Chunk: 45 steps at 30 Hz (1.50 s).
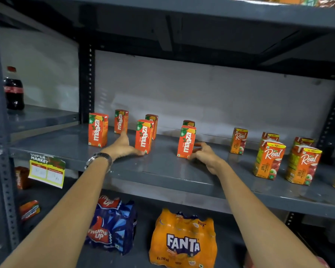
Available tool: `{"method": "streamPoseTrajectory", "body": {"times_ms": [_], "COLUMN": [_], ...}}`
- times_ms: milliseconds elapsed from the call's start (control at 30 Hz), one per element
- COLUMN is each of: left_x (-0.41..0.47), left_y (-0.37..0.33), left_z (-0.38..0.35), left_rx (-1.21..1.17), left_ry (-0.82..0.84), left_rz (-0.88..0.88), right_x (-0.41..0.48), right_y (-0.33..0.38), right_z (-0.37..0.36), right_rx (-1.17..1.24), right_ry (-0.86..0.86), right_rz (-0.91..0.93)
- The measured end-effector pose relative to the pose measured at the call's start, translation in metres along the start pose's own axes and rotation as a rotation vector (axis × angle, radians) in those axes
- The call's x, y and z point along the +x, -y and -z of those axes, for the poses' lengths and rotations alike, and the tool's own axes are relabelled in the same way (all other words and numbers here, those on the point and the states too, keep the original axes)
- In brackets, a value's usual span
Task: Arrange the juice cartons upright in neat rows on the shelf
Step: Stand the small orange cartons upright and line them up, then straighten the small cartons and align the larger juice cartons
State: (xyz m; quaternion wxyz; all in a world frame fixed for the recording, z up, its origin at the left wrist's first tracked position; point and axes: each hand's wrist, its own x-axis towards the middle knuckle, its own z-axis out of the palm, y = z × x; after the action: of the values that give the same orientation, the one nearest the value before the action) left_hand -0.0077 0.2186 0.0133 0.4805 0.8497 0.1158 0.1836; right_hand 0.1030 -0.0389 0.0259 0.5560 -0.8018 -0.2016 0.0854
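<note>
You are reaching both arms onto the grey shelf [162, 171], where 6 orange Maaza cartons [98, 130] are standing upright, long axes vertical and printed fronts facing you, in 2 loose rows of 3, with the Real apple cartons [269, 159] standing upright well off to the right. Your left hand [124, 147] is lying spread between the front-left and middle cartons, its thumb touching the base of the middle front carton [143, 136], gripping nothing. Your right hand [205, 156] is sitting half-curled just right of the right front carton [187, 142], fingertips touching its lower edge without closing around it.
</note>
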Motion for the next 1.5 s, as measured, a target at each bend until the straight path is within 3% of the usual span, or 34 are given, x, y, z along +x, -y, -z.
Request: {"method": "streamPoseTrajectory", "body": {"times_ms": [167, 467, 1500], "left_x": [0.01, 0.012, 0.007], "left_y": [-0.006, 0.004, 0.001], "left_z": [-0.005, -0.002, -0.006], "left_rx": [-0.096, -0.199, -0.105], "left_ry": [0.091, 0.088, 0.068], "left_rz": [-0.057, -0.132, -0.181], "right_x": [0.005, -0.006, -0.012], "right_y": [-0.002, 0.002, 0.001], "right_z": [-0.002, -0.003, -0.007], "right_rx": [-0.044, -0.067, -0.149], "right_ry": [-0.009, -0.01, -0.002], "right_rz": [0.029, 0.058, 0.078]}}
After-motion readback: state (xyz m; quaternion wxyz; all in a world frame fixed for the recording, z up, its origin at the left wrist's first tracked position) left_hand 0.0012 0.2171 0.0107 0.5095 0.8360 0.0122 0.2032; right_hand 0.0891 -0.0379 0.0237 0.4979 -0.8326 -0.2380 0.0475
